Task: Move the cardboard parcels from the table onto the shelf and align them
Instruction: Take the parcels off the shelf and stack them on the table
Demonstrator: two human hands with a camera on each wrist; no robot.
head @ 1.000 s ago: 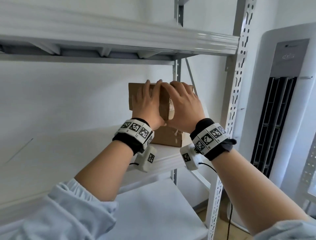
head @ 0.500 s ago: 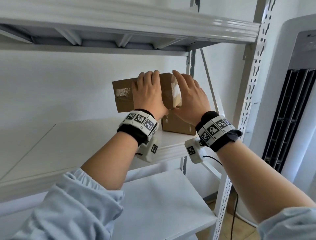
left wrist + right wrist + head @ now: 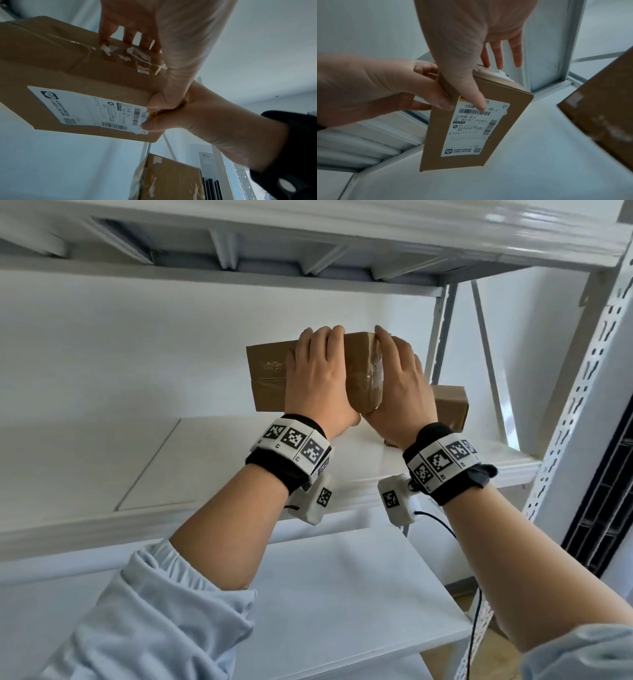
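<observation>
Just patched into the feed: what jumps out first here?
A cardboard parcel held in the air above the white shelf board, gripped at its near end by the left hand and the right hand. A second parcel already sits on the board to the right, near the shelf post.

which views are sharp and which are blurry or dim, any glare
Head view: bright and sharp, glare on the glossy upper shelf beam, posts bowed by the wide lens. Left wrist view: dim and bluish, held parcel with its label sharp, lower parcel soft. Right wrist view: dim, label readable, second parcel at right smeared.
</observation>
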